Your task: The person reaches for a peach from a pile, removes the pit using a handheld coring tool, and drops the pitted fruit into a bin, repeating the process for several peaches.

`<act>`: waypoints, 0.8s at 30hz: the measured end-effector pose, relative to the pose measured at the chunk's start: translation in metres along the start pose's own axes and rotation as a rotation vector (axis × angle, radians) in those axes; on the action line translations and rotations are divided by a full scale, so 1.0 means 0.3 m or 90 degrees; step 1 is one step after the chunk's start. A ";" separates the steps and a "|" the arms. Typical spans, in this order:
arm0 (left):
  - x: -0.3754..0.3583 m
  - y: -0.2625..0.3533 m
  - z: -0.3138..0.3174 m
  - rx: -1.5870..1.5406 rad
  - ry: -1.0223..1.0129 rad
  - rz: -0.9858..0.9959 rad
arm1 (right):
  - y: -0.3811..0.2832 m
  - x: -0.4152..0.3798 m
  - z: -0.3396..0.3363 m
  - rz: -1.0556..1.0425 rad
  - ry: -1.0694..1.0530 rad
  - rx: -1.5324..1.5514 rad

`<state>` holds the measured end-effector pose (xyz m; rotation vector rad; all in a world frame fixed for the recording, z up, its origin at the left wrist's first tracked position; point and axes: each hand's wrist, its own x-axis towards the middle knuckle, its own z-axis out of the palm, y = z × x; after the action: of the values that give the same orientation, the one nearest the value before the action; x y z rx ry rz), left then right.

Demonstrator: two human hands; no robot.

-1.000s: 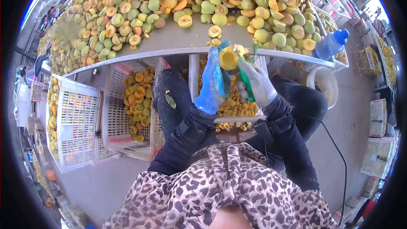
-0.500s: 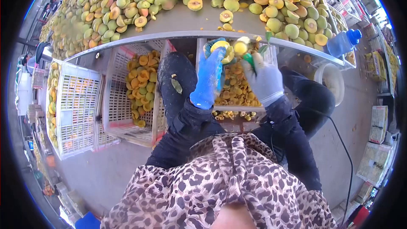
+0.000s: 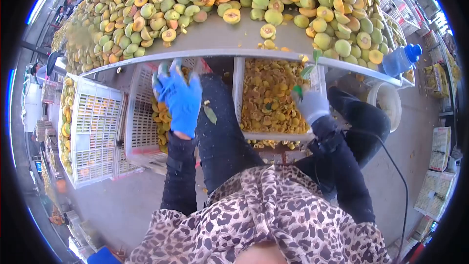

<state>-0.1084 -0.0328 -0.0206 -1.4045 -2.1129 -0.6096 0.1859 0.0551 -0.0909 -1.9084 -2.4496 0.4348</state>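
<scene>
My left hand (image 3: 179, 99), in a blue glove, reaches over the left plastic crate (image 3: 141, 112) with its fingers spread. No fruit shows in it. Orange-yellow fruit halves (image 3: 162, 126) lie in that crate, partly hidden by the hand. My right hand (image 3: 312, 105), in a pale grey glove, is closed on a small green-handled tool (image 3: 297, 91), whose working end I cannot make out. It hovers above the right side of a crate of yellow-brown fruit scraps (image 3: 271, 95) between my legs.
Apricot-like fruit halves (image 3: 146, 24) are heaped on a metal-edged table (image 3: 215, 44) in front. A blue water bottle (image 3: 401, 60) stands at its right. Below are a white bucket (image 3: 391, 102) and a black cable (image 3: 391, 159). Another crate (image 3: 95, 129) stands far left.
My left hand has swung left from the middle crate to the left crate, and the fruit half it held has gone from it. My right hand has lowered slightly, still gripping the green-handled tool.
</scene>
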 end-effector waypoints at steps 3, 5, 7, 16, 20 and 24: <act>0.170 0.152 0.239 -0.347 0.002 0.060 | -0.052 -0.034 0.031 -0.064 0.017 0.091; 0.250 0.309 0.436 -0.500 -0.062 0.125 | -0.090 -0.050 -0.001 -0.100 -0.027 0.166; 0.276 0.413 0.532 -0.400 -0.288 0.090 | -0.104 -0.071 -0.027 -0.112 -0.033 0.180; 0.311 0.471 0.463 -0.720 -0.527 -0.179 | -0.050 -0.077 -0.089 -0.143 0.009 0.382; 0.208 0.402 0.269 -1.510 -0.548 -0.537 | -0.115 -0.052 -0.199 -0.167 0.063 0.579; 0.119 0.394 0.085 -1.584 -0.599 -0.486 | -0.181 -0.073 -0.314 -0.206 0.124 0.483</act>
<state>-0.0144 0.0504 -0.0075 0.4230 0.3840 1.3865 0.1564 0.0425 0.0153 -1.1649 -1.9858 0.9355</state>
